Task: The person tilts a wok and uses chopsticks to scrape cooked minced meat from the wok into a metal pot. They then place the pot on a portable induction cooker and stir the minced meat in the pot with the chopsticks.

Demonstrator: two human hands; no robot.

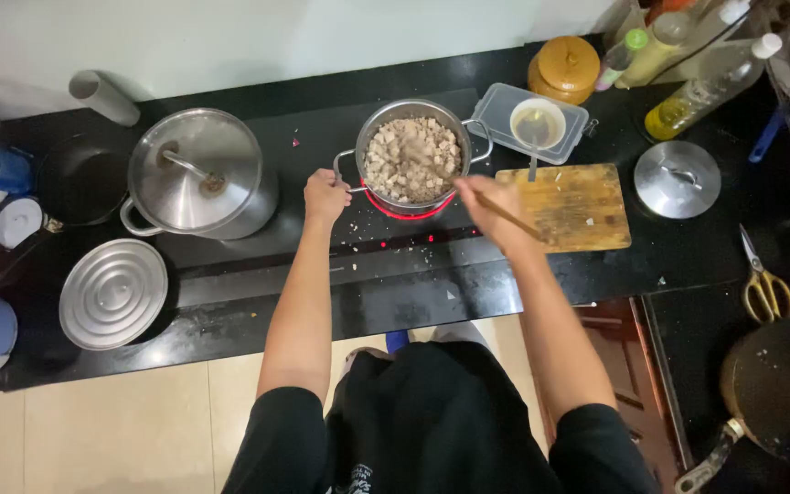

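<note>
Two bare hands are working over a black worktop [505, 293], seen from the head camera looking straight down. Nearest the person, along the front edge, a round ribbed metal lid [112, 294] is lying flat toward the left end. At the right end, beyond the corner, a dark frying pan [773, 389] is sitting with yellow-handled scissors [764, 284] just behind it.

Moving inward, the left hand [325, 196] is closing its fingers on the left side handle of a small steel pot [412, 156], clamped on it. The right hand [496, 209] is gripping a thin wooden stick [503, 211], fingers shut around it, with the stick's far end pointing toward the pot's contents. The pot is standing on a hob ring [386, 208] that is glowing red, near the middle of the worktop, and is holding pale diced pieces [411, 157].

Just right of the pot, a wooden cutting board [578, 206] is lying flat, with a small steel lid [677, 179] beside it. Left of the pot, a large lidded steel pot [197, 174] is standing.

Toward the back edge, a clear tray [505, 105] is holding a small bowl [538, 123], an amber jar [564, 68] is standing behind it, and oil bottles [701, 91] are lying at the back right corner.
</note>
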